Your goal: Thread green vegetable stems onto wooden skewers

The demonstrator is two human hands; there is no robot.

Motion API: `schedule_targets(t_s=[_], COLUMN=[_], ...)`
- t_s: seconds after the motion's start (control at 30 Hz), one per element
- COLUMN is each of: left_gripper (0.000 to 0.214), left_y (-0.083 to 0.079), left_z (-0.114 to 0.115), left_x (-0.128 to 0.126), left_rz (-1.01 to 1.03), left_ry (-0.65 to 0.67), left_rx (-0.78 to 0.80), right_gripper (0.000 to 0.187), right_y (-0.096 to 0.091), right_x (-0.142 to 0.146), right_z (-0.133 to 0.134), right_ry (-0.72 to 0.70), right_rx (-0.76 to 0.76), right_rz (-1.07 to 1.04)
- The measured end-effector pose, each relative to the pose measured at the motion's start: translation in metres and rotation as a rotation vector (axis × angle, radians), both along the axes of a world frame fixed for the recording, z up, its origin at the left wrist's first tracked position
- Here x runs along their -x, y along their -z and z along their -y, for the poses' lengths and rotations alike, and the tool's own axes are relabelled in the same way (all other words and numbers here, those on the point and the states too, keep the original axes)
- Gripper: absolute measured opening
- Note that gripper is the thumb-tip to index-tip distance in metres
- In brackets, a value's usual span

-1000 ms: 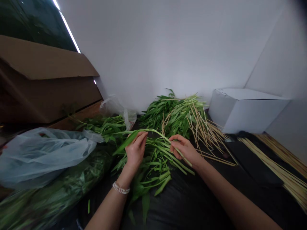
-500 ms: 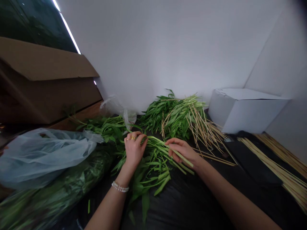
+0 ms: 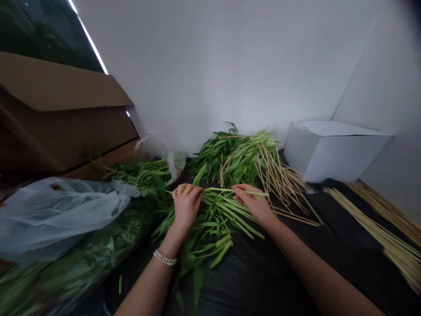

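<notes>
My left hand [image 3: 184, 205] and my right hand [image 3: 253, 202] are both closed on one green stalk [image 3: 226, 190], pinched between them and held level over a loose heap of leafy green stalks [image 3: 213, 224] on black plastic sheeting [image 3: 263, 281]. The left hand grips the leafy end, the right hand the stem end, which sticks out past its fingers. A bead bracelet sits on the left wrist, a ring on a left finger.
A pile of greens threaded on bamboo skewers [image 3: 253, 162] lies behind the hands. Bare skewers [image 3: 378, 228] lie at right near a white box [image 3: 332, 149]. Bagged greens and a pale plastic bag [image 3: 59, 215] are at left, below a cardboard box [image 3: 59, 118].
The stalk arched up between the hands a second ago; it now lies straight and level. The left hand turned knuckles-up and the right hand moved slightly up and left.
</notes>
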State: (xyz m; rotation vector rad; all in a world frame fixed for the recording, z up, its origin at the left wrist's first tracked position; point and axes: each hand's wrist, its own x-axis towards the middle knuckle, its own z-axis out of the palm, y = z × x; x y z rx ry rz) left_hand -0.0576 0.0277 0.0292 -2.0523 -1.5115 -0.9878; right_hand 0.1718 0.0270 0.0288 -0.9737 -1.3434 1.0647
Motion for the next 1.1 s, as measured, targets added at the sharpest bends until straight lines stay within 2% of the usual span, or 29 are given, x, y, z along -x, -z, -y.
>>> schedule_targets(t_s=[0.17, 0.37, 0.57, 0.73, 0.83, 0.97, 1.1], left_gripper=[0.008, 0.013, 0.014, 0.01, 0.008, 0.011, 0.017], left_y=[0.001, 0.004, 0.007, 0.002, 0.002, 0.001, -0.006], left_z=[-0.001, -0.002, -0.005, -0.002, -0.003, -0.009, -0.011], left_x=[0.0, -0.001, 0.002, 0.002, 0.003, 0.016, 0.025], left_rz=[0.044, -0.033, -0.164, -0.129, -0.033, 0.286, 0.533], left_ry=[0.025, 0.068, 0.073, 0.084, 0.057, -0.016, 0.008], left_rx=[0.059, 0.162, 0.15, 0.096, 0.098, 0.113, 0.015], right_gripper=[0.035, 0.036, 0.027, 0.023, 0.024, 0.03, 0.034], right_y=[-0.002, -0.003, -0.001, 0.0, 0.002, 0.003, 0.004], right_x=[-0.001, -0.002, 0.0, 0.002, 0.002, -0.007, -0.017], right_z=[0.0, -0.001, 0.001, 0.002, 0.002, -0.005, -0.013], right_ry=[0.024, 0.032, 0.044, 0.027, 0.012, 0.041, 0.072], right_rx=[-0.006, -0.023, -0.044, -0.058, -0.046, -0.008, 0.014], right_rz=[0.011, -0.001, 0.073, 0.082, 0.085, -0.006, -0.112])
